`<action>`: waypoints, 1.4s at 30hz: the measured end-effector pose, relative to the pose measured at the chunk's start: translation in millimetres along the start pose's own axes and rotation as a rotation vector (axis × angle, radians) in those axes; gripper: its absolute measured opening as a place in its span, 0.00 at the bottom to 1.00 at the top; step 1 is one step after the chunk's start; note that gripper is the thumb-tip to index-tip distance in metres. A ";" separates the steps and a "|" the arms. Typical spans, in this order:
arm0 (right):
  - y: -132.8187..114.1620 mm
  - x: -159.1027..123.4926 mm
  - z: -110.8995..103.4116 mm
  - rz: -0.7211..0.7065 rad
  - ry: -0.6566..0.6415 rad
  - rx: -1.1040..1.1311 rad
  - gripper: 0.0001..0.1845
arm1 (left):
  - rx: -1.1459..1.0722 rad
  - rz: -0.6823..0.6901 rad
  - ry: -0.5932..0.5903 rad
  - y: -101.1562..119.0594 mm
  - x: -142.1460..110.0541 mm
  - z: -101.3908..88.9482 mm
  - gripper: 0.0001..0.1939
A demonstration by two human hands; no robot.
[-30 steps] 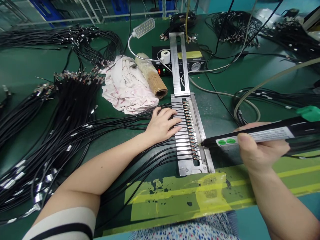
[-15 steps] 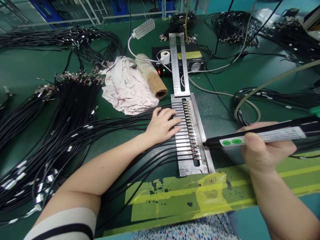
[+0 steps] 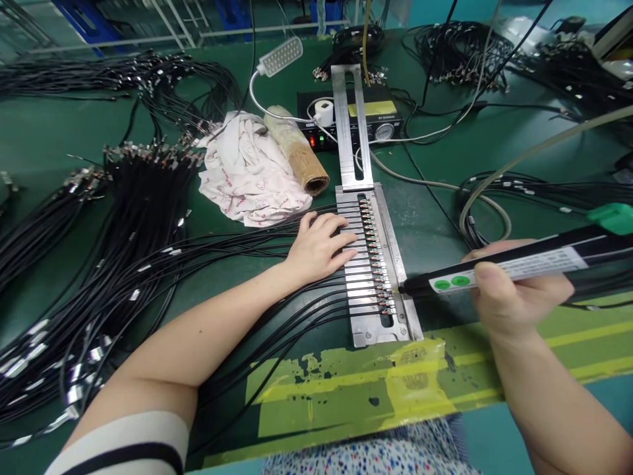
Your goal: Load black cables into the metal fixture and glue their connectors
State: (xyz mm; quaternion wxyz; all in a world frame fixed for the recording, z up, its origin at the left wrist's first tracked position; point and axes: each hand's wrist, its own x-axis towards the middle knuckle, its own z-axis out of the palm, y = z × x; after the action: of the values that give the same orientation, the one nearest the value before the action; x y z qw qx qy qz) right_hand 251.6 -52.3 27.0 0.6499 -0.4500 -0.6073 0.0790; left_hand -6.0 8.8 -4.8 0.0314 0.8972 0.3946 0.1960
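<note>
My right hand (image 3: 517, 290) is closed around a black dispensing syringe (image 3: 509, 267) with a white label, two green stickers and a green cap at its rear. Its dark tip points left, close to the small connectors in the lower part of a metal fixture (image 3: 363, 326). Black cables (image 3: 316, 305) lie side by side across this fixture, their connector ends (image 3: 374, 257) in a row. My left hand (image 3: 319, 247) rests palm down over the cables, fingers spread, fingertips on the fixture's left side. Some cables are hidden under it.
Behind the fixture stands a black control box (image 3: 388, 119) with a gauge, under the raised slotted metal plate (image 3: 340, 132). A lamp (image 3: 281, 56), a cardboard roll (image 3: 310, 168) and a crumpled cloth (image 3: 252, 185) are nearby. Cable bundles (image 3: 143, 218) fill the left.
The syringe and my right hand have shifted slightly left and down in view, and more of the green cap shows. My left hand stays on the cables.
</note>
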 end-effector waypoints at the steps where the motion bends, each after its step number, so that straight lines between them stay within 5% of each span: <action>1: 0.0 -0.2 0.3 -0.008 0.000 0.001 0.01 | 0.001 0.001 0.000 0.0 0.0 0.0 0.14; 42: -0.1 1.4 2.6 -0.043 -0.011 -0.029 0.03 | -0.018 -0.007 -0.008 0.9 0.5 -1.4 0.14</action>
State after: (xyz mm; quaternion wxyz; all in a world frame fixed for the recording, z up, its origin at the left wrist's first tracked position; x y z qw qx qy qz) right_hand 249.7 -50.2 27.7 0.6415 -0.4458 -0.6216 0.0585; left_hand -5.6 8.4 -3.1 0.0417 0.8961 0.3959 0.1960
